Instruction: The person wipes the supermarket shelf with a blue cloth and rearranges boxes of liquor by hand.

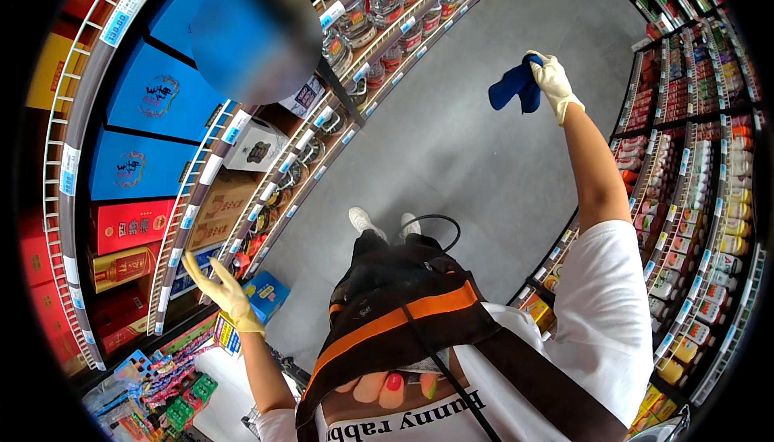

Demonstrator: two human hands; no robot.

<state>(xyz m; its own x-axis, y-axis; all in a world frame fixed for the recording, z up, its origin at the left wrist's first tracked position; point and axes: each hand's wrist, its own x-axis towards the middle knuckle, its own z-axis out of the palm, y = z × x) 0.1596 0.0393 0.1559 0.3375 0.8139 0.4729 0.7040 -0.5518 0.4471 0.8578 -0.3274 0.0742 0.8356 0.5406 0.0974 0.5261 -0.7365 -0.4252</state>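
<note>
My right hand, in a pale rubber glove, grips a dark blue cloth. Its arm reaches out over the grey floor, and the folded cloth hangs in two flaps. At the lower left, my left hand wears a matching glove, fingers apart and nothing in them. Those fingertips are by the front edge of a liquor shelf; whether they touch it I cannot tell. Behind that edge lie a gold box and a red box. Large blue gift boxes stand farther along.
Wire-fronted shelves with glass bottles run along the left. Drink bottles fill the curved shelves at right. A blue carton stands on the floor near my left hand. Hanging packets are at lower left. A blurred patch covers some upper-left shelving.
</note>
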